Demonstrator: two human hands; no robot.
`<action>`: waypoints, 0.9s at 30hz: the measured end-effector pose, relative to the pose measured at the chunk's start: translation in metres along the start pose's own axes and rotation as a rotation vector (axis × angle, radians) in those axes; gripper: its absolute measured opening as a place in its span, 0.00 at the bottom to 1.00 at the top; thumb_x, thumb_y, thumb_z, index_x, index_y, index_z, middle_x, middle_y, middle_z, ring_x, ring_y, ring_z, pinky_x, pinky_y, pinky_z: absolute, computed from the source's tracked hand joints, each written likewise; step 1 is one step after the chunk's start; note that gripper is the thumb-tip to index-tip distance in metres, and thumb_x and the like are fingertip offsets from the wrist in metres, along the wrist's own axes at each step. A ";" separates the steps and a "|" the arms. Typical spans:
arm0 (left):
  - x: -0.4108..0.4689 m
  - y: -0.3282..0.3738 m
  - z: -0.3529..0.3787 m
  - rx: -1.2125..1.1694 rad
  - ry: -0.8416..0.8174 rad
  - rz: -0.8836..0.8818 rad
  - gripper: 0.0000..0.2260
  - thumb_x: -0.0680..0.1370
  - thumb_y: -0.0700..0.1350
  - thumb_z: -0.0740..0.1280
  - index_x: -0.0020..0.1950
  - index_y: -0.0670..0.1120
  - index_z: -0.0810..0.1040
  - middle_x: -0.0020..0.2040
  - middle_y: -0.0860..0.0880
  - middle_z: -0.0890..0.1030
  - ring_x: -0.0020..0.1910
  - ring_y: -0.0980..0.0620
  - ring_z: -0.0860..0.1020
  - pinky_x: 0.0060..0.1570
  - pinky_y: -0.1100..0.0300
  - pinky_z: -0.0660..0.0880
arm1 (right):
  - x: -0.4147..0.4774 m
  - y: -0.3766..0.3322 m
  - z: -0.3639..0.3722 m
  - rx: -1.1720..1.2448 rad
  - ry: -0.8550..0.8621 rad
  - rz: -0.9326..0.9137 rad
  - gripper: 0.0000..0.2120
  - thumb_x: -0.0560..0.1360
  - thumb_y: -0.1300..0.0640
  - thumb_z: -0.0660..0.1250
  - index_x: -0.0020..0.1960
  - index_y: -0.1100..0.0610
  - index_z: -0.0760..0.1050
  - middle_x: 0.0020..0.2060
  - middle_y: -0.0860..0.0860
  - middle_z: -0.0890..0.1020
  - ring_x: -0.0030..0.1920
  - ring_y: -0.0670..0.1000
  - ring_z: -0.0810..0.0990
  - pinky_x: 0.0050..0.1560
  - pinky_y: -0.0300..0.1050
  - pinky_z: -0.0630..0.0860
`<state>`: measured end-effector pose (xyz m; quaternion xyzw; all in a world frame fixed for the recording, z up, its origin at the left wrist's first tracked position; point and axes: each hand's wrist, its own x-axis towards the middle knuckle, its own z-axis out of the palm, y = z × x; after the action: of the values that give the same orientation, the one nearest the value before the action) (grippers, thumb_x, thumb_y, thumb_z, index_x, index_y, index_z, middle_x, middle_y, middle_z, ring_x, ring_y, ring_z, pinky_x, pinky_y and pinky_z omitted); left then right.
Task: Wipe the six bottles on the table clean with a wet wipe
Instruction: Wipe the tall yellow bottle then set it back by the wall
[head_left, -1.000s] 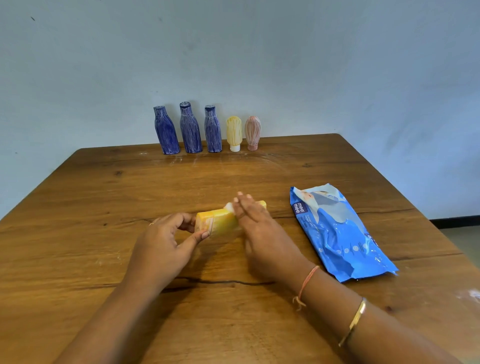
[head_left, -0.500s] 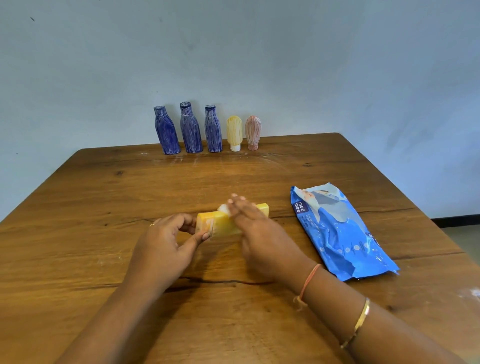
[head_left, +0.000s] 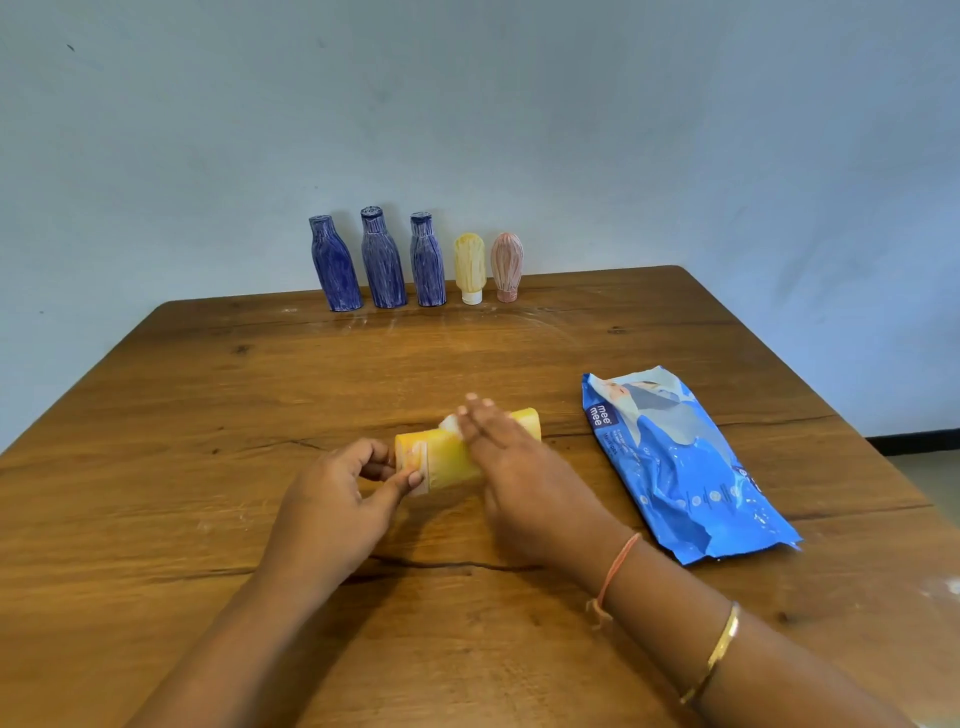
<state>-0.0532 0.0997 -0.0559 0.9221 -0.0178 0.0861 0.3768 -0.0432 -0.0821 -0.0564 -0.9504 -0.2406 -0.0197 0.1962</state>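
Observation:
A yellow bottle (head_left: 451, 460) lies on its side on the wooden table (head_left: 208, 395), near the middle. My left hand (head_left: 337, 499) pinches its cap end between thumb and fingers. My right hand (head_left: 514, 467) lies over the bottle's body and presses a white wet wipe (head_left: 450, 423) onto it; only a corner of the wipe shows. At the far edge stand three blue bottles (head_left: 383, 260), a small pale yellow bottle (head_left: 470, 267) and a small pink bottle (head_left: 506, 266), all upright in a row against the wall.
A blue pack of wet wipes (head_left: 675, 467) lies flat to the right of my hands. The table's right edge runs just beyond it. A long crack crosses the tabletop below my hands.
My right hand with the wipe has slid a little up and left along the yellow bottle. The left hand keeps its hold on the cap end.

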 end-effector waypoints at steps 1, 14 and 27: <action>0.000 0.000 -0.001 0.003 0.002 -0.014 0.04 0.72 0.50 0.71 0.42 0.56 0.77 0.40 0.57 0.80 0.37 0.57 0.76 0.34 0.58 0.68 | 0.002 0.009 -0.001 0.018 0.013 0.072 0.31 0.77 0.65 0.53 0.76 0.55 0.43 0.76 0.50 0.45 0.75 0.47 0.43 0.68 0.37 0.38; 0.009 -0.002 0.009 -0.140 -0.051 -0.148 0.05 0.72 0.46 0.72 0.37 0.49 0.78 0.31 0.51 0.80 0.30 0.51 0.73 0.34 0.54 0.68 | -0.002 -0.016 0.014 -0.015 -0.061 -0.120 0.34 0.77 0.63 0.53 0.74 0.55 0.35 0.74 0.51 0.36 0.71 0.45 0.32 0.69 0.43 0.34; 0.015 -0.003 0.009 -0.130 -0.084 -0.132 0.06 0.74 0.46 0.70 0.38 0.47 0.77 0.31 0.47 0.78 0.30 0.51 0.72 0.33 0.55 0.67 | 0.000 -0.020 0.010 0.013 -0.125 -0.211 0.36 0.76 0.64 0.54 0.75 0.55 0.36 0.74 0.50 0.35 0.71 0.44 0.32 0.69 0.39 0.33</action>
<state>-0.0371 0.0961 -0.0619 0.8978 0.0216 0.0208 0.4394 -0.0526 -0.0621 -0.0579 -0.9179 -0.3512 0.0208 0.1838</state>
